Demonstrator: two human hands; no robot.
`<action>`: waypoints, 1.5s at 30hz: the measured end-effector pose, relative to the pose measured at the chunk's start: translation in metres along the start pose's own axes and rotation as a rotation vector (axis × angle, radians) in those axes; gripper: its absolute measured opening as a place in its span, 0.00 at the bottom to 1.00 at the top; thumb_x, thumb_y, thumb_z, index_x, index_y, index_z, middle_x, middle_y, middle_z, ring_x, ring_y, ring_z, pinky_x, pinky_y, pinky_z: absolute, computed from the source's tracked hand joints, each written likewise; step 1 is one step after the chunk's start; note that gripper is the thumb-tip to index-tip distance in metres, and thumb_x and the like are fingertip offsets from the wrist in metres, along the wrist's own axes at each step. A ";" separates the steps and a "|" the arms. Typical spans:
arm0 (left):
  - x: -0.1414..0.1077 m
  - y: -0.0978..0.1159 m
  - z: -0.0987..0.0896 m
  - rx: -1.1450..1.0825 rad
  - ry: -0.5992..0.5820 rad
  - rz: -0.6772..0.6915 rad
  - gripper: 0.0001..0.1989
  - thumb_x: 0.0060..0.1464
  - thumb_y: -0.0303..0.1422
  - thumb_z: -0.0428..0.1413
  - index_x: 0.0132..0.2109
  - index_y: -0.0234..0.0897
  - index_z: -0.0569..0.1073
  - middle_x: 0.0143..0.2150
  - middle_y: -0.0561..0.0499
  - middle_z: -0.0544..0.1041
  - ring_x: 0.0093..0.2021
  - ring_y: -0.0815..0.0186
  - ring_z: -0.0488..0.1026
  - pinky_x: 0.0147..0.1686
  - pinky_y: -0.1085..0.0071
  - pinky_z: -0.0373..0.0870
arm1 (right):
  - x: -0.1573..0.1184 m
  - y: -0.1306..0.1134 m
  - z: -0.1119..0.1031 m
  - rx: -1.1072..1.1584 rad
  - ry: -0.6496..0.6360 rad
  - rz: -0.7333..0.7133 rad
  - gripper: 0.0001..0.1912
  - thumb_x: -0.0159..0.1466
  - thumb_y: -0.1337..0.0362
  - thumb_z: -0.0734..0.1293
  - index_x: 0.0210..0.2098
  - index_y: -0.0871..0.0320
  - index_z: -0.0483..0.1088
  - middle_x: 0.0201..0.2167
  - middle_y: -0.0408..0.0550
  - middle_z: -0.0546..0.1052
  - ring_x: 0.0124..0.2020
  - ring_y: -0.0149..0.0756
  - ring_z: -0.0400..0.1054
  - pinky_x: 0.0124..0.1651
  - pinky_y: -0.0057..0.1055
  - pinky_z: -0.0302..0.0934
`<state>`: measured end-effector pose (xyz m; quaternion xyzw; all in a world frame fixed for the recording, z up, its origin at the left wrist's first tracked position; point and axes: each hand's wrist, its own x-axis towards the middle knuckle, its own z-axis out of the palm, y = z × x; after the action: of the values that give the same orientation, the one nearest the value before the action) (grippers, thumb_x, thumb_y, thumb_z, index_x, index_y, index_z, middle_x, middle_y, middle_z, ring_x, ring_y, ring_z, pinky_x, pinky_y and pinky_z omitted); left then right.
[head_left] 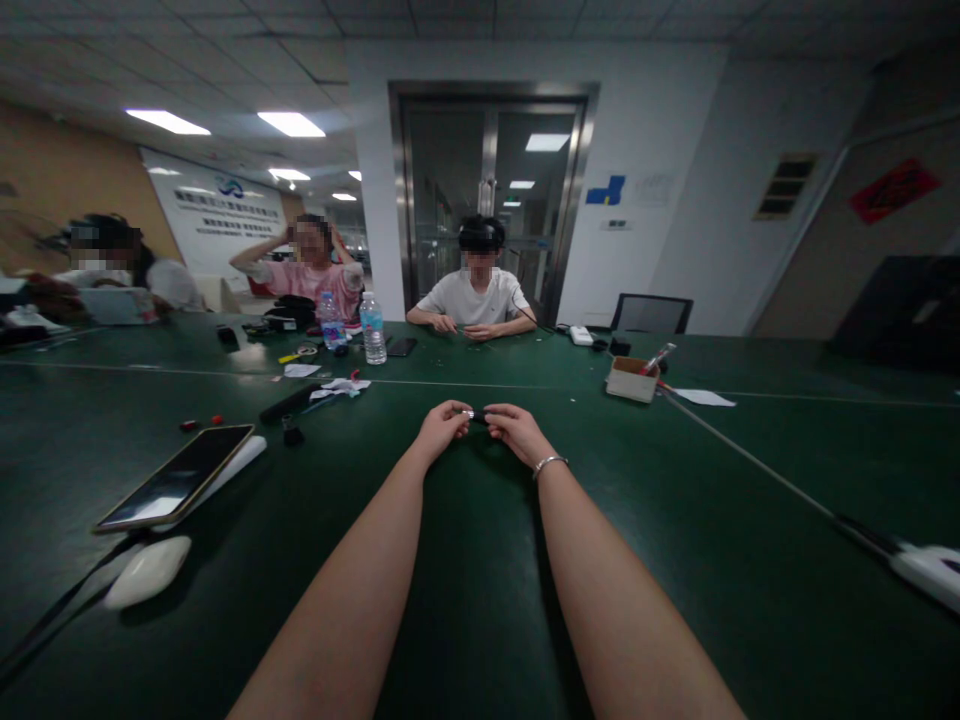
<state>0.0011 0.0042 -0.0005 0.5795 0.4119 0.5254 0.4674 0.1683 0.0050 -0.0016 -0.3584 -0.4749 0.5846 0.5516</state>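
Both arms reach forward over the dark green table, and the hands meet near its middle. Between them is a small black piece with a silvery end [478, 416], too small to tell its kind. My left hand [445, 425] is closed, pinching the silvery end at its fingertips. From the other side, my right hand [516, 430] pinches the black end between thumb and fingers. A silver bracelet [550, 463] circles my right wrist. The fingertips partly hide the piece.
Left of my arms lie a phone [180, 478], a white rounded object [148, 572] and a black binder clip [292, 432]. Water bottles [372, 330] stand farther back. To the right are a small box [631, 380] and a grey cable [750, 452]. A person [480, 290] sits opposite.
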 end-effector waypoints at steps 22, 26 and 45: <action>0.000 0.002 -0.001 -0.014 0.024 -0.015 0.10 0.45 0.33 0.59 0.37 0.33 0.75 0.26 0.52 0.71 0.25 0.73 0.68 0.24 0.77 0.64 | 0.000 -0.001 0.000 0.002 -0.012 -0.006 0.13 0.46 0.72 0.73 0.33 0.63 0.74 0.23 0.44 0.74 0.22 0.24 0.67 0.23 0.19 0.63; 0.000 0.001 -0.001 -0.032 0.028 -0.019 0.11 0.45 0.34 0.59 0.37 0.32 0.75 0.26 0.51 0.72 0.24 0.73 0.67 0.24 0.77 0.64 | -0.002 -0.002 0.000 0.009 -0.003 0.001 0.13 0.46 0.73 0.73 0.33 0.63 0.74 0.23 0.44 0.74 0.21 0.23 0.66 0.23 0.20 0.63; -0.002 0.003 0.000 0.002 0.011 0.004 0.13 0.43 0.32 0.62 0.38 0.32 0.75 0.26 0.52 0.72 0.26 0.72 0.69 0.27 0.75 0.66 | 0.001 0.001 -0.001 0.009 -0.012 0.001 0.13 0.46 0.73 0.73 0.33 0.64 0.74 0.22 0.44 0.74 0.21 0.23 0.66 0.24 0.20 0.63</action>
<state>0.0011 0.0018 0.0017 0.5781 0.4137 0.5291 0.4633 0.1688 0.0060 -0.0030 -0.3526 -0.4755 0.5890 0.5502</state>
